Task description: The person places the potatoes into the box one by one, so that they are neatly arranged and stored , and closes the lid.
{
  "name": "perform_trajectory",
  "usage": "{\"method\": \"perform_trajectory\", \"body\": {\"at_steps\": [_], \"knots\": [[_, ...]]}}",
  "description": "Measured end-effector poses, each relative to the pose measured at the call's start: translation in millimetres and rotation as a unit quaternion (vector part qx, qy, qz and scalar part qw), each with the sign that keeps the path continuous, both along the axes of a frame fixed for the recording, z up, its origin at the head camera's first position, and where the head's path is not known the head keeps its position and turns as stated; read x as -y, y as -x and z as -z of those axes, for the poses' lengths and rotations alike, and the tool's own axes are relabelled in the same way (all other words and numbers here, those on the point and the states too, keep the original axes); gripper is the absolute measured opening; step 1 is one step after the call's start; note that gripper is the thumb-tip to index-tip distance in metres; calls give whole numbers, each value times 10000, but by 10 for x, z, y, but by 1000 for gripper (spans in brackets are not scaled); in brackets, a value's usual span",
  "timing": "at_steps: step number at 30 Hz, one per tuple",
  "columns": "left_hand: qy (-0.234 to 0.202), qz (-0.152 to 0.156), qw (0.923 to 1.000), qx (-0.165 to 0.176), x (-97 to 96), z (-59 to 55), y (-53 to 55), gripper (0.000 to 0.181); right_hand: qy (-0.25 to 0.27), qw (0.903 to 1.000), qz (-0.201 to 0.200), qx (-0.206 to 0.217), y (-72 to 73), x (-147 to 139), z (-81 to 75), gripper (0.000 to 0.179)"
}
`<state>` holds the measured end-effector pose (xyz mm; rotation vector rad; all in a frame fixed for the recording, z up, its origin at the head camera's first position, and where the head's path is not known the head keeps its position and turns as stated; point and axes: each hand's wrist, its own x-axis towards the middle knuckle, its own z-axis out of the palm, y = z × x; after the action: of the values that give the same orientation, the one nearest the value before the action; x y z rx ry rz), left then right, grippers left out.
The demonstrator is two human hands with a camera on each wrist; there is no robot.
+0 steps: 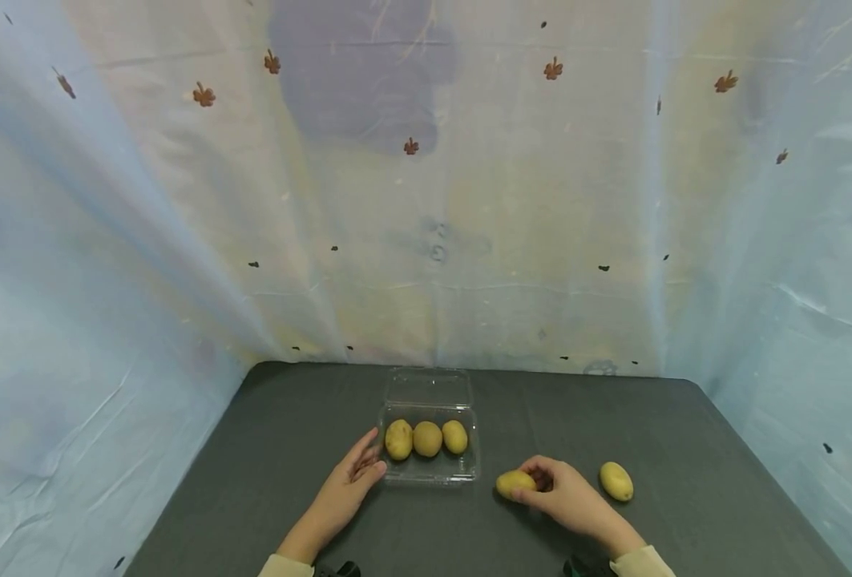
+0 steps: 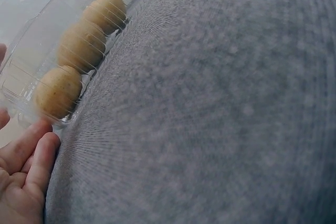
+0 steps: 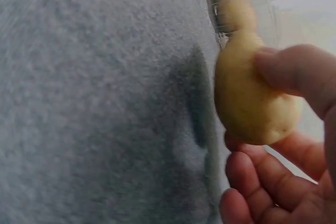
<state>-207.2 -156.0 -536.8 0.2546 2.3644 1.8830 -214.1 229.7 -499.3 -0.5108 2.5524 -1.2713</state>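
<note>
A clear plastic clamshell box lies with its lid up on the dark table. Three potatoes sit side by side in it, also visible through the plastic wall in the left wrist view. My left hand is at the box's left side, fingers fairly straight and touching or very near the wall. To the right of the box, my right hand pinches a yellow potato between thumb and fingers, a little above the table by its shadow. Another potato lies on the table beyond that hand.
The dark grey cloth-covered table ends at the back against a hanging printed sheet. Similar pale sheets hang at the left and right sides. The raised transparent lid stands at the back of the box.
</note>
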Motion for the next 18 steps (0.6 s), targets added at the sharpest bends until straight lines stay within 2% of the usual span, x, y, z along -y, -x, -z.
{"method": "perform_trajectory", "body": {"at_steps": [5,11,18], "knots": [[-30,50,10000,4,-1,-19,-7,64,-7,9974,670,-272,20,43,-38,40],[-55,74,10000,-10,-6,-24,-15,65,228,9880,1388,-645,39,128,-75,39],[16,15,10000,-27,-6,-16,-10,64,298,9787,1681,-1142,66,274,-136,40]]}}
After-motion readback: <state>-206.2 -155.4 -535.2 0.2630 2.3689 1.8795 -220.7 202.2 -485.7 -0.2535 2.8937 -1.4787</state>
